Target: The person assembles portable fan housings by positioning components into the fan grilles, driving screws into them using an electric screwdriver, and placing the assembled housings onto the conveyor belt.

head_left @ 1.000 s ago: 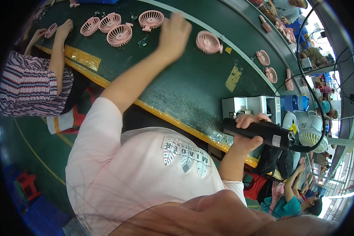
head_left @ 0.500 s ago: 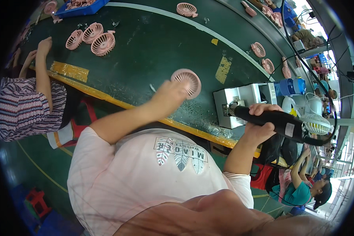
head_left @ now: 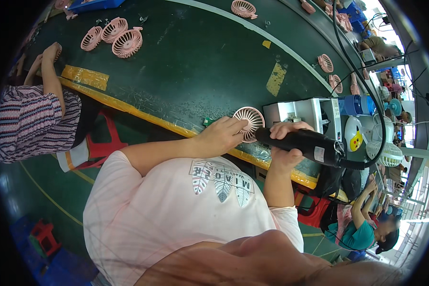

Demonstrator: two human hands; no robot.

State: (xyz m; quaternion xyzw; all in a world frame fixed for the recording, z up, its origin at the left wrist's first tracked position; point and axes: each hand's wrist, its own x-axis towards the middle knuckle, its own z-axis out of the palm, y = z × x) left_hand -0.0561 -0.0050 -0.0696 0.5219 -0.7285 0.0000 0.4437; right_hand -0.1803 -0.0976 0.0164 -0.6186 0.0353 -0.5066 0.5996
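Note:
My left hand (head_left: 221, 137) is closed on the near left edge of a pink round fan grille (head_left: 250, 119), close to the table's front edge. The grille's slotted face is turned up. In my right hand (head_left: 289, 142) is a black electric screwdriver (head_left: 302, 146), gripped around its body and lying nearly level. Its front end points left, right beside the grille; its tip is hard to make out, and I cannot tell whether it touches. Just beyond my left wrist lies a small green circuit board (head_left: 208, 122) with light wires.
A silver box-shaped screw feeder (head_left: 307, 112) stands right of the grille. Several pink grilles (head_left: 127, 43) lie far left, others along the far lane. A blue bin (head_left: 95, 5) sits at the back left. A black cable (head_left: 382, 138) loops on the right. A co-worker (head_left: 43, 119) sits left.
My left hand has brought the grille nearer and to the right. The screwdriver has moved left from the screw feeder to the grille. The circuit board now shows beside my left hand.

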